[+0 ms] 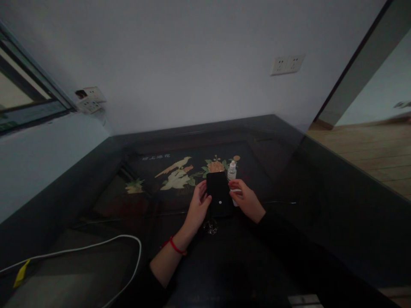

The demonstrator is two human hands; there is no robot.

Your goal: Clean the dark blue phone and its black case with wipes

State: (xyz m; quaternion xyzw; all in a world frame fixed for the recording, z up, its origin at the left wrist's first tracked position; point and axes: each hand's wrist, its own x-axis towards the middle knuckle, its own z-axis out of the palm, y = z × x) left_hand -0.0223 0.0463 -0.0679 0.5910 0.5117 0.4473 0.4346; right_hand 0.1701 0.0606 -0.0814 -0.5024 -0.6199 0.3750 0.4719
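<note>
A dark table (289,171) bore a painted bird (176,164) on its top. Left of the table lay a white cable (96,244); above the table's far edge sat wall sockets (287,64).

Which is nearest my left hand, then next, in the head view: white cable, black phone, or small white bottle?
1. black phone, touching the left hand on its right side.
2. small white bottle, past the phone's far right corner.
3. white cable, far off at lower left.
</note>
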